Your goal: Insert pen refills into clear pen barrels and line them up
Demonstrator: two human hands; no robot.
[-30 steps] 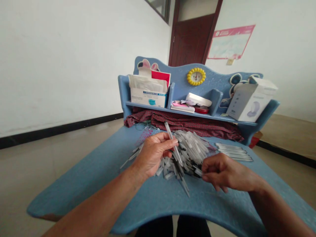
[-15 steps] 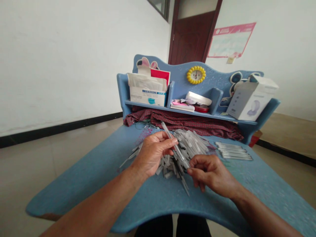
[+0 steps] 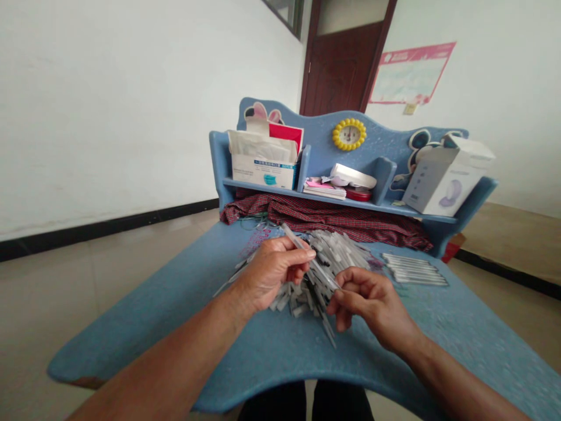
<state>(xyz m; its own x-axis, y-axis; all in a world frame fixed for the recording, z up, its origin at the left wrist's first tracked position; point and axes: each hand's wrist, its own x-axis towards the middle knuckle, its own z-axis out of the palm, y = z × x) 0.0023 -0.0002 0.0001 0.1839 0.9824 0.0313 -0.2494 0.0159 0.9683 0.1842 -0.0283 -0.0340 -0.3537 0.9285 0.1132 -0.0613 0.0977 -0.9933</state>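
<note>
My left hand [image 3: 272,272] pinches a thin clear plastic tube [image 3: 307,257] near its middle, holding it slanted over a heap of similar clear tubes [image 3: 326,269] on the blue desk [image 3: 184,304]. My right hand [image 3: 372,304] has its fingertips closed on the lower end of that same tube, just above the heap. Whether a small piece sits between those fingers is hidden.
A neat row of finished tubes [image 3: 414,269] lies to the right of the heap. A red checked cloth [image 3: 333,219] lies under the desk shelf, which carries a mask box [image 3: 263,161], papers [image 3: 324,188], a yellow clock [image 3: 348,134] and a white carton [image 3: 445,181].
My right hand has moved left from the edge of the heap to the lower end of the tube held by my left hand. The tube has tilted lower.
</note>
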